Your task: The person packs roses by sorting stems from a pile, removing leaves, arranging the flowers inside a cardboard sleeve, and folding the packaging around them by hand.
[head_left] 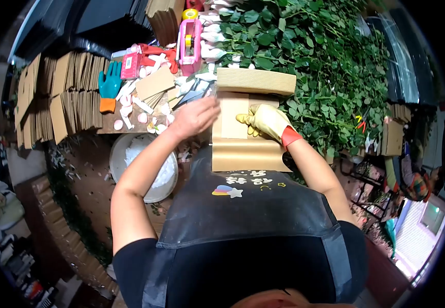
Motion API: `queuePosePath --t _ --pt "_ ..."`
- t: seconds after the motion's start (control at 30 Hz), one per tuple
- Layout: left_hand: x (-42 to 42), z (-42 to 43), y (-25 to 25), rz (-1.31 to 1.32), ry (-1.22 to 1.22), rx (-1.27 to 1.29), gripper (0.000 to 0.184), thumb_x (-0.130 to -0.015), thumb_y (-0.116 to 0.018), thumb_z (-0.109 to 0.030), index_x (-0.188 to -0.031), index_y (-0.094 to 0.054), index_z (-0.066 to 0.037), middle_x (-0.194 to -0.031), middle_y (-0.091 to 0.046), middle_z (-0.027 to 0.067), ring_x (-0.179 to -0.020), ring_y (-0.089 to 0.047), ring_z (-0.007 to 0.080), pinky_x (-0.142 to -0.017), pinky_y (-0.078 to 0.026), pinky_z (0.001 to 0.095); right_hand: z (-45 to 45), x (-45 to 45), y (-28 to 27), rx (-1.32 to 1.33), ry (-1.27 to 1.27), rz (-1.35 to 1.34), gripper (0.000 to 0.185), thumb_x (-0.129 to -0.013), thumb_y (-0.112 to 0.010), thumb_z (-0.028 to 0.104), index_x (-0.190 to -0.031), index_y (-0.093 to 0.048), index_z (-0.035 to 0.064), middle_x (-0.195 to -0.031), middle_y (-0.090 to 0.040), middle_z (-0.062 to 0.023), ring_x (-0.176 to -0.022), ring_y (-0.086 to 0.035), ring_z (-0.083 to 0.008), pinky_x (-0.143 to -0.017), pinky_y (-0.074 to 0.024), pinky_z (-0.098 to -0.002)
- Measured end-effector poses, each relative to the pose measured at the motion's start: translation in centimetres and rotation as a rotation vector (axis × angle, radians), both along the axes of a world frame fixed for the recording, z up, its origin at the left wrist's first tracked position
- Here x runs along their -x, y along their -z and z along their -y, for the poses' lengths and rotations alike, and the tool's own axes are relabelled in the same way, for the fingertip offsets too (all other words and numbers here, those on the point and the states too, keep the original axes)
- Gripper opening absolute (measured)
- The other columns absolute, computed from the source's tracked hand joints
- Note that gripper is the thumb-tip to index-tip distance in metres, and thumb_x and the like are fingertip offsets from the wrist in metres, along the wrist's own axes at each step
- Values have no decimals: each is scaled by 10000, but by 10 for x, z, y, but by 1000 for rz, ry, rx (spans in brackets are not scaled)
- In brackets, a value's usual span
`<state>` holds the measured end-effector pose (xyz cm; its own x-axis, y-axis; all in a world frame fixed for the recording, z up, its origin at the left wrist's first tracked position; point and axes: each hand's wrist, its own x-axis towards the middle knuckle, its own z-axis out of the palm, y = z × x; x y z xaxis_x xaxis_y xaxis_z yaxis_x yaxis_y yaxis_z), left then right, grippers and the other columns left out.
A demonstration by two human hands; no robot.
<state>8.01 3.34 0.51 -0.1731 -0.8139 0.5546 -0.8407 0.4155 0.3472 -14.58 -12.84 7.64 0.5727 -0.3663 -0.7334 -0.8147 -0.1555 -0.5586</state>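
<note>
My left hand (196, 117) is bare and hovers at the left edge of a brown paper sheet (250, 154); its fingers are bent and blurred, and what they hold, if anything, cannot be made out. My right hand (264, 121), in a pale yellow glove with a red cuff, rests on the sheet with its fingers curled down. A flat cardboard piece (235, 115) lies on the sheet, touching the gloved fingertips. Behind them sits a corrugated cardboard strip (256, 81). The sheet's front edge overhangs towards my dark apron.
Leafy green stems (325, 77) cover the right side. At the back stands a pink tape dispenser (189, 46). Leftward are a teal glove (110, 84), small cardboard pieces (154, 82) and folded cardboard stacks (78, 110). A white bucket (117, 164) stands below. A person (417, 186) is far right.
</note>
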Motion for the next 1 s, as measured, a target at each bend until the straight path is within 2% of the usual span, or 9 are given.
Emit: queuePosePath --t 0.27,0.4,0.47,0.6,0.63,0.73,0.8,0.93,1.0 --pt "52 22 -27 -83 19 -243 152 -831 -770 -117 -729 -671 -62 -816 -693 87 -792 -695 288 -707 -592 406 -6 9 -43 500 -504 118 542 -1023 -518 516 -941 -782 51 -955 -753 -237 -910 -727 -410 -848 -561 -499" --pt "60 18 -33 -102 -67 -265 96 -831 -793 -123 -794 -726 -65 -888 -727 63 -830 -712 260 -746 -596 378 45 14 -100 557 242 489 383 -998 -602 435 -1169 -759 130 -1164 -748 -146 -1056 -708 -353 -915 -563 -436" --pt "61 19 -31 -100 -79 -254 83 -830 -797 -118 -813 -736 -65 -885 -725 60 -836 -715 258 -760 -594 379 101 12 -62 891 328 446 329 -1027 -571 340 -1189 -747 114 -1203 -739 -148 -1144 -695 -316 -969 -549 -404" --pt "61 19 -31 -115 -66 -283 75 -818 -806 -91 -843 -747 -52 -910 -726 79 -926 -721 292 -926 -582 430 177 12 49 1297 -217 -137 320 -1045 -526 267 -1269 -694 113 -1458 -616 -145 -1319 -599 -337 -1119 -457 -460" --pt "62 18 -34 -111 -76 -290 81 -826 -814 -74 -871 -759 -35 -953 -742 99 -1041 -728 319 -958 -582 435 206 10 142 1398 91 103 371 -1027 -584 273 -1361 -639 120 -1512 -562 -130 -1360 -568 -332 -1158 -424 -465" --pt "63 15 -31 -123 -115 -350 86 -833 -808 -91 -905 -776 -56 -982 -747 80 -1136 -712 322 -1032 -553 466 182 6 8 1032 -59 -64 468 -1013 -625 310 -1439 -585 119 -1435 -600 -144 -1331 -584 -319 -1133 -454 -454" --pt "65 14 -30 -146 -134 -363 88 -836 -807 -90 -915 -781 -62 -989 -748 79 -1147 -714 317 -1039 -550 466 186 19 0 1302 13 231 389 -1010 -625 362 -1295 -661 101 -1300 -672 -131 -1190 -658 -315 -991 -539 -451" --pt "65 13 -28 -177 -163 -380 93 -841 -806 -93 -929 -789 -71 -1001 -748 79 -1173 -715 309 -1064 -539 478 173 47 -32 774 -1 173 257 -1006 -589 274 -1093 -732 78 -1072 -742 -182 -1004 -724 -354 -889 -583 -456" --pt "66 12 -28 -185 -167 -384 94 -843 -807 -95 -933 -790 -74 -1003 -748 79 -1175 -714 310 -1085 -526 495 172 58 2 653 -304 6 330 -980 -630 221 -1283 -687 106 -1139 -739 -168 -1065 -720 -341 -942 -570 -452"
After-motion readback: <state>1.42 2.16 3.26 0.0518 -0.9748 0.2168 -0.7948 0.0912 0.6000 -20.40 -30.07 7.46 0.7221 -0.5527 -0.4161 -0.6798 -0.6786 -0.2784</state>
